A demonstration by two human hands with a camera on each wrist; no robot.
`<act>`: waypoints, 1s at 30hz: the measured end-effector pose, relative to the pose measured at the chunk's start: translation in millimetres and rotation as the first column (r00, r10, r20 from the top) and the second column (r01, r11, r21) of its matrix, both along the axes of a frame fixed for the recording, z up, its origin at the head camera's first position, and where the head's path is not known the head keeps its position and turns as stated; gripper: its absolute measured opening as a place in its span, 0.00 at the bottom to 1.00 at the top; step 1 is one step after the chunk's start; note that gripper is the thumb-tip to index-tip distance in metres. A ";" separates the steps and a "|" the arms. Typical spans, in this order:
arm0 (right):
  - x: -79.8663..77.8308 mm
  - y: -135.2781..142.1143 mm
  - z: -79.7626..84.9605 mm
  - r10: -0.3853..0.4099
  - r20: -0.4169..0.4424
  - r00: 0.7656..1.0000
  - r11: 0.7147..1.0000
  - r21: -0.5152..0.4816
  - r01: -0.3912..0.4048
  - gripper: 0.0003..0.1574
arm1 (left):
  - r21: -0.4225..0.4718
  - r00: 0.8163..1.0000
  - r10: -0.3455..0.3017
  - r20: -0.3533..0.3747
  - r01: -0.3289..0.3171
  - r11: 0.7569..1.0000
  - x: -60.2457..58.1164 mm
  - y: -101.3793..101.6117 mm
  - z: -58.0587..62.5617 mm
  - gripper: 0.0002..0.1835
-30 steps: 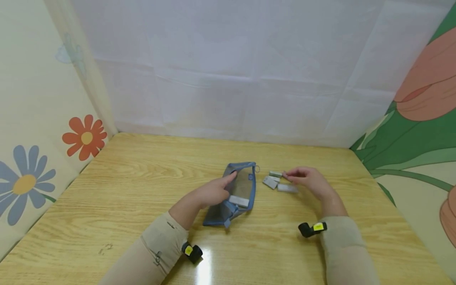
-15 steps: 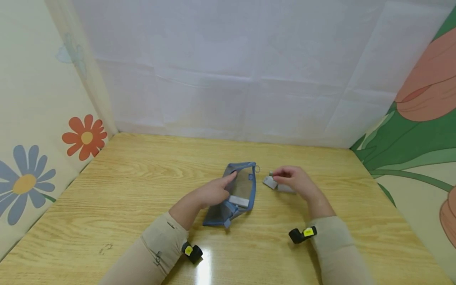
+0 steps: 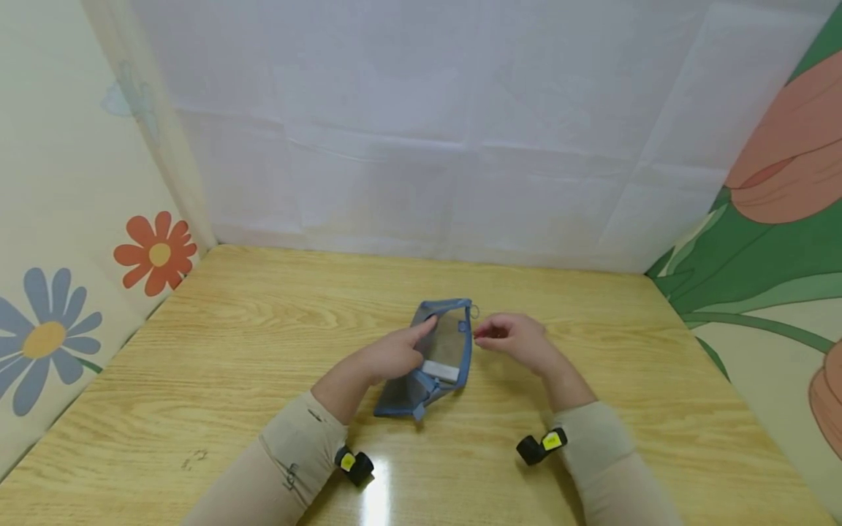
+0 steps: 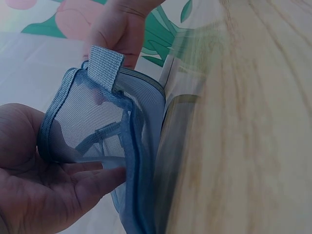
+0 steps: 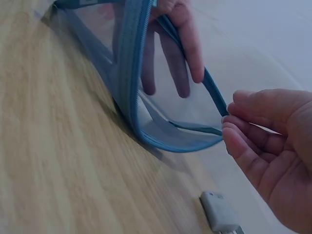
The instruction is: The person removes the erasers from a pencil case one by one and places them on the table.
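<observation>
My left hand (image 3: 388, 356) holds a blue mesh zip pouch (image 3: 467, 358), its mouth spread open towards the right. In the left wrist view the wall of the pouch (image 4: 87, 122) lies between thumb and fingers. A white rectangular block (image 3: 441, 371) sits inside at the near end of the mouth. My right hand (image 3: 516, 340) is right at the pouch's right edge, thumb and fingertips drawn together; I cannot tell what is between them. Below that hand, a grey USB stick (image 5: 219, 212) lies on the table in the right wrist view.
The wooden table (image 3: 283, 307) reaches back to a white cloth backdrop (image 3: 395, 161). Flower-printed cloth panels (image 3: 52, 183) stand at both sides. A metal ring (image 3: 474, 312) hangs from the pouch's far corner.
The right hand has moved left, across the small pieces on the table, to the pouch's edge. It now hides those pieces in the head view. Left hand and pouch have stayed put.
</observation>
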State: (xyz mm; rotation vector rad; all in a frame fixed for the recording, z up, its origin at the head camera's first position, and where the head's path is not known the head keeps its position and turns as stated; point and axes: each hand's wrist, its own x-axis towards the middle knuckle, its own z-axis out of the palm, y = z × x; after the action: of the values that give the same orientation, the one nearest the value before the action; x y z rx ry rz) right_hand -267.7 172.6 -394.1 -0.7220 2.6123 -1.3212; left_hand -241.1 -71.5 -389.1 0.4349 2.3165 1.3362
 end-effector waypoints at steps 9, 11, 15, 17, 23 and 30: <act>3.5 -15.7 -10.8 0.129 0.082 0.988 0.991 -0.054 -0.125 0.15 | 0.004 1.000 -0.008 -0.018 0.008 1.000 -0.6 -0.8 0.2 0.43; 3.8 -18.1 -13.4 0.147 0.088 0.985 0.989 -0.033 -0.145 0.14 | 0.005 1.000 -0.009 -0.016 0.009 1.000 -0.3 -0.8 0.7 0.43; 5.1 -22.0 -15.6 0.172 0.086 0.981 0.985 0.020 -0.174 0.12 | 0.011 1.000 -0.012 -0.012 0.012 1.000 0.6 -0.8 1.5 0.43; 5.8 -23.6 -16.3 0.187 0.069 0.980 0.981 0.047 -0.190 0.12 | 0.014 1.000 -0.014 -0.013 0.014 1.000 0.6 -0.9 1.6 0.43; 7.3 -27.2 -20.5 0.230 0.040 0.972 0.965 0.121 -0.233 0.11 | 0.004 0.999 -0.021 -0.033 0.021 1.000 -0.9 -1.3 0.3 0.43; 6.7 -30.5 -24.4 0.259 -0.001 0.966 0.949 0.185 -0.254 0.12 | -0.004 0.999 -0.021 -0.039 0.021 1.000 0.0 -1.4 0.6 0.42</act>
State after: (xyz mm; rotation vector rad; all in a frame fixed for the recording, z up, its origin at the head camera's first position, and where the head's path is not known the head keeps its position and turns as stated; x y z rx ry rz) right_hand -261.0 142.1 -418.5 -1.0110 2.5087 -0.9899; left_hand -241.1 -72.9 -388.5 0.4865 2.3393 1.3248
